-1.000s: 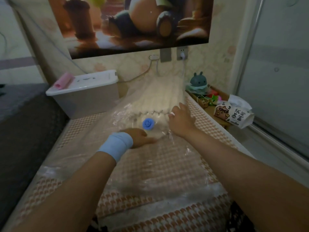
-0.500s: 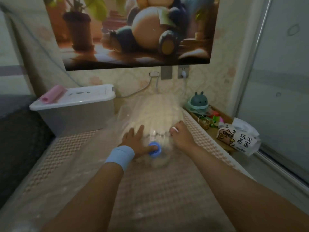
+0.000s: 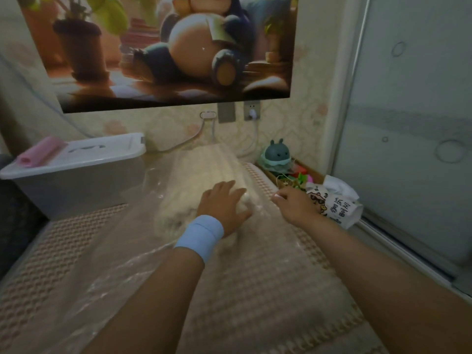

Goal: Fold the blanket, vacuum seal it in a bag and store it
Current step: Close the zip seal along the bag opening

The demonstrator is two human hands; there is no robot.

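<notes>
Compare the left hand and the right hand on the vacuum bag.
The left hand wears a light blue wristband; the right hand has a bare wrist. The left hand lies flat, fingers spread, on the bagged blanket; the right hand's fingers are curled, beside the blanket at the right side of the vacuum bag. Whether the right hand pinches the plastic is unclear. Both reach forward to the bag.

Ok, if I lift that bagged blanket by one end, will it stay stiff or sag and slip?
It will probably sag: the blanket looks soft and puffy and seems to give under the left hand. The bag is glossy, loose film, so it may slide in a grip. It is likely light for its bulk.
</notes>
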